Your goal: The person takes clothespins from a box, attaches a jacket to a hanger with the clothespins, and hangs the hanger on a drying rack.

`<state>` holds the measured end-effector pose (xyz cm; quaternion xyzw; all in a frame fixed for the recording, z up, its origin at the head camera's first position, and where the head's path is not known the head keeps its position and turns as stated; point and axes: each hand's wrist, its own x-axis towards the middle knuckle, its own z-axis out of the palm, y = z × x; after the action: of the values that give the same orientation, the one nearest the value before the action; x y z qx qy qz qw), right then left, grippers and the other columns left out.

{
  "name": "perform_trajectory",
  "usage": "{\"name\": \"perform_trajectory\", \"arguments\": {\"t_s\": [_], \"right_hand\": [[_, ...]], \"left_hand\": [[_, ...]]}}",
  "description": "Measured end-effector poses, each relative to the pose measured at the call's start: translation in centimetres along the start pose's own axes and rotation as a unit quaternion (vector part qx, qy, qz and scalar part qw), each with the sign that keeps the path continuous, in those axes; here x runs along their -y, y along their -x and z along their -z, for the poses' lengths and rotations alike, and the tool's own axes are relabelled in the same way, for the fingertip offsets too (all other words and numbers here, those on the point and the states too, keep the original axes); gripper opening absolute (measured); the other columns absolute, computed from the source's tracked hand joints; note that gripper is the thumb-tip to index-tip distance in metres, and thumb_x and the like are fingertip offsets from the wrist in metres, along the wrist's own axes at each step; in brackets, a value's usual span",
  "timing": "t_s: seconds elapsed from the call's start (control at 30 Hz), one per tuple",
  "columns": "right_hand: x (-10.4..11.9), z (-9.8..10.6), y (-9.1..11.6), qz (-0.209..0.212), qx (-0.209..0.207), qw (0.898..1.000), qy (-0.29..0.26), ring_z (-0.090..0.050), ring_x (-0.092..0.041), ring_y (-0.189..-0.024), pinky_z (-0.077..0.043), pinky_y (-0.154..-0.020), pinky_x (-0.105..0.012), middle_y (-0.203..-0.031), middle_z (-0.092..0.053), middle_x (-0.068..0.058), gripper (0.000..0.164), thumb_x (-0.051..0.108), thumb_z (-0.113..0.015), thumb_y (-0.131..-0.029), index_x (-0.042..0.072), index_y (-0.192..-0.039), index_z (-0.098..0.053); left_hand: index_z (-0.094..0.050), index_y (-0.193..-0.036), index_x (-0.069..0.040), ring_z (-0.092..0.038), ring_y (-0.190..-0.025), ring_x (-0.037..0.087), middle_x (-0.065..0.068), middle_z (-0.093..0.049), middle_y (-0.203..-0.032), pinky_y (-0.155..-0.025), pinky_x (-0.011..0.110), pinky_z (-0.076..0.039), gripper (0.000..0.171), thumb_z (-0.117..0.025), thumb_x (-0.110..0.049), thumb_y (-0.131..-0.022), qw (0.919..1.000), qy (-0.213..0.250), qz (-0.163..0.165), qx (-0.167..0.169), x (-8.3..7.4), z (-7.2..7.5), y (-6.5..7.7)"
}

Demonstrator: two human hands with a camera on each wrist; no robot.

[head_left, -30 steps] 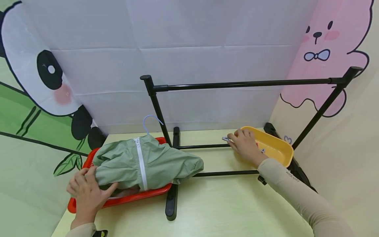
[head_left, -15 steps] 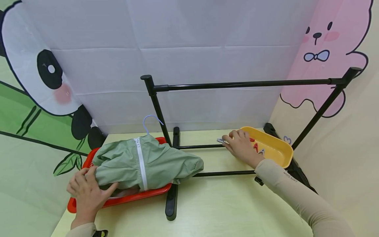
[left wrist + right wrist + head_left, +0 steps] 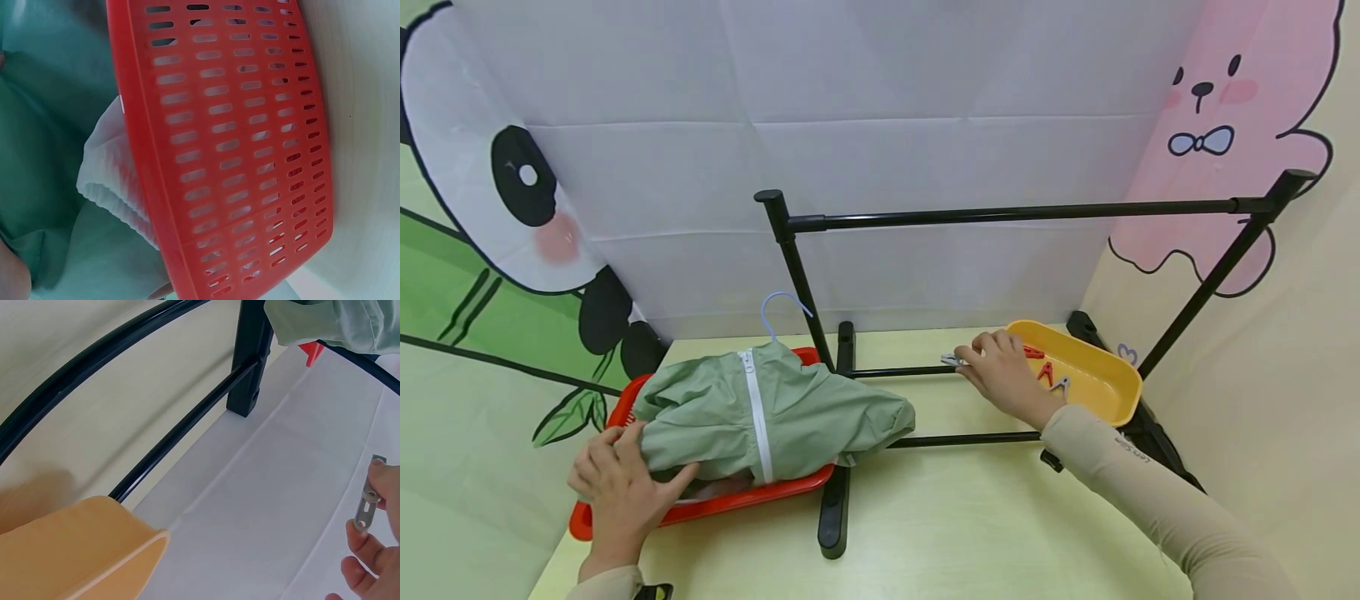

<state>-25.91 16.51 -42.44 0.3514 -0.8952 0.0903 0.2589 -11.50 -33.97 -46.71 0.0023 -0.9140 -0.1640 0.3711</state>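
Note:
A green jacket [image 3: 715, 408] with a white zip lies over the red basket [image 3: 737, 502], and a pale purple hanger hook [image 3: 772, 304] sticks out at its neck. My left hand [image 3: 621, 483] rests on the jacket at the basket's left end, fingers spread and thumb reaching along the cloth. White ribbed cloth [image 3: 115, 172] shows inside the basket in the left wrist view. My right hand [image 3: 1003, 375] pinches a grey clothespin [image 3: 367, 503] between thumb and fingers, just left of the yellow tray [image 3: 1105, 375]. Red clothespins [image 3: 1046, 374] and a grey one lie in that tray.
A black rack stands across the table, its top bar [image 3: 1015, 214] above and behind my right hand. Two low bars run near the tabletop, and the left foot [image 3: 833, 521] lies beside the basket. A printed cloth [image 3: 925, 150] hangs behind.
My right hand has moved left, away from the yellow tray, with the grey clothespin in its fingers; more of the clothespins in the tray show. My left hand and the jacket have stayed put.

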Motion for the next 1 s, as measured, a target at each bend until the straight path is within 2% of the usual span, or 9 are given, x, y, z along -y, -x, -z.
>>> {"name": "perform_trajectory", "arguments": {"t_s": [0.3,0.47,0.63,1.0], "right_hand": [[0.9,-0.6,-0.1,0.013,-0.015,1.000,0.010,-0.045,-0.031,-0.085,-0.036,-0.074,-0.045,-0.097,-0.056,-0.012,0.023,0.022,-0.074,-0.090,0.015,-0.110,-0.065],[1.6,-0.6,-0.3,0.026,-0.031,0.999,0.022,-0.046,-0.030,-0.082,-0.038,-0.073,-0.046,-0.095,-0.055,-0.010,0.024,0.022,-0.076,-0.088,0.016,-0.108,-0.065],[2.2,-0.4,-0.4,0.033,-0.026,0.999,0.014,-0.046,-0.030,-0.083,-0.039,-0.075,-0.046,-0.096,-0.056,-0.010,0.023,0.023,-0.075,-0.089,0.016,-0.109,-0.066],[3.3,-0.3,-0.7,0.047,-0.014,0.999,-0.003,-0.047,-0.029,-0.086,-0.039,-0.079,-0.045,-0.097,-0.056,-0.010,0.020,0.025,-0.068,-0.094,0.016,-0.112,-0.065]], "left_hand": [[-0.035,-0.130,-0.001,-0.020,-0.107,0.055,0.033,-0.026,-0.121,-0.077,0.063,-0.013,0.106,-0.033,-0.091,-0.075,1.0000,-0.004,-0.004,0.000,0.1,0.0,0.1],[-0.034,-0.130,-0.001,-0.020,-0.107,0.054,0.033,-0.026,-0.121,-0.076,0.063,-0.013,0.106,-0.032,-0.092,-0.075,1.0000,-0.005,-0.001,0.005,0.0,0.1,0.1],[-0.034,-0.130,-0.001,-0.021,-0.108,0.054,0.032,-0.026,-0.122,-0.077,0.063,-0.013,0.106,-0.031,-0.092,-0.075,1.0000,-0.004,0.002,0.009,-0.1,0.1,0.1],[-0.036,-0.129,0.000,-0.021,-0.104,0.054,0.033,-0.028,-0.119,-0.075,0.062,-0.013,0.104,-0.034,-0.090,-0.077,0.9995,-0.003,-0.025,-0.020,0.1,-0.1,0.1]]}}
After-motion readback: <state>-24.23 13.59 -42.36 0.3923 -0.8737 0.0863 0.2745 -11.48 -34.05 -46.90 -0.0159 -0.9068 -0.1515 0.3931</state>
